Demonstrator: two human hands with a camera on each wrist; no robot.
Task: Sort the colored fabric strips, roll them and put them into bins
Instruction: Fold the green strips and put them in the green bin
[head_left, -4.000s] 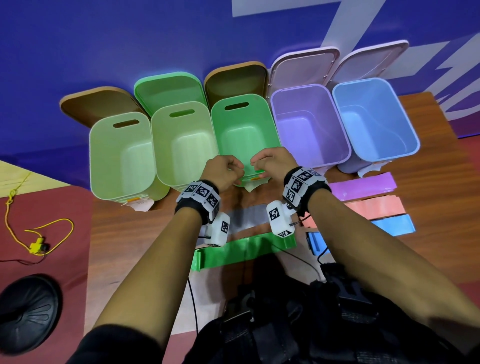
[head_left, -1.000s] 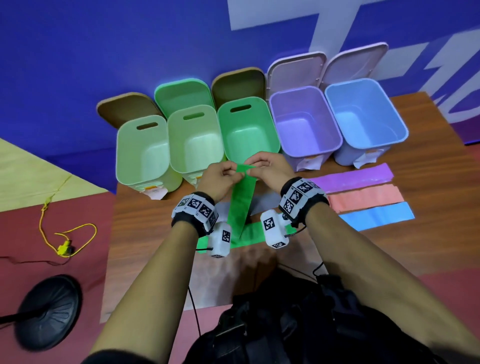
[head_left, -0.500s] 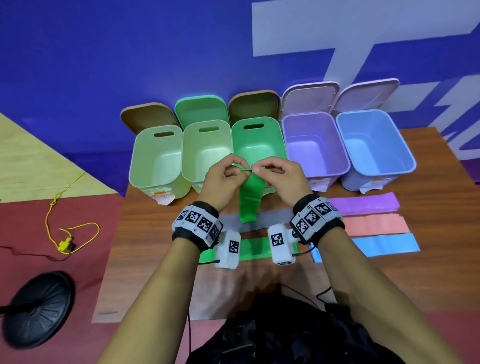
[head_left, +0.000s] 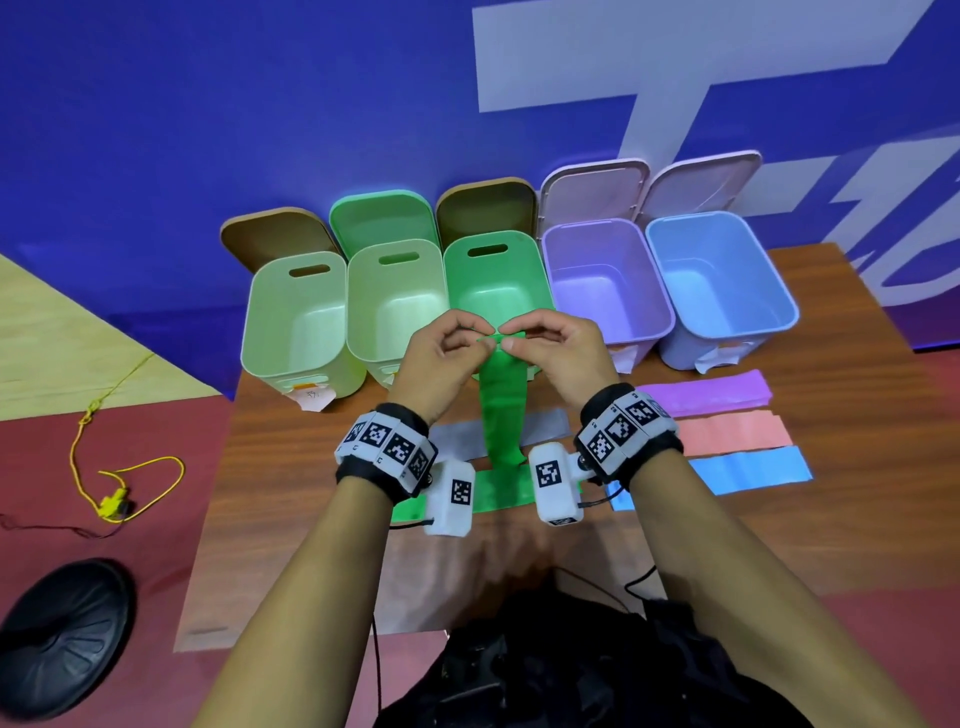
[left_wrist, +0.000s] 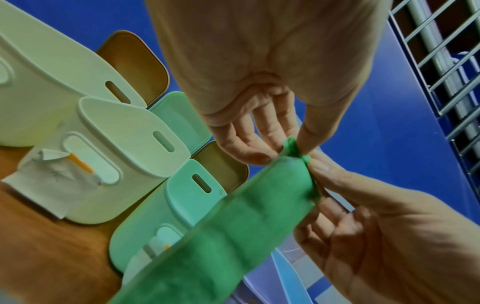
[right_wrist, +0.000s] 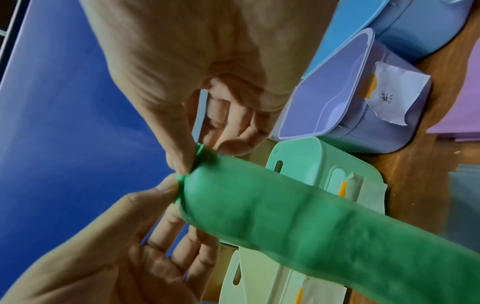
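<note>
Blue wall and brown wooden table (head_left: 311, 467) back a far row of open plastic bins (head_left: 608, 280). Held up near the green bin (head_left: 493, 291), the long soft green fabric strip (head_left: 501, 410) hangs limp and light, likely slippery. Left hand (head_left: 441, 358) and right hand (head_left: 558, 353) each pinch its top edge, the best place to start rolling.

a brown wooden table (head_left: 311, 467) is seen carrying 5 open plastic bins (head_left: 296, 317) in a row at its far edge; nearer, flat purple (head_left: 706, 397), pink (head_left: 732, 434), blue (head_left: 753, 470), grey (head_left: 457, 434) and green (head_left: 498, 496) fabric strips are laid.
</note>
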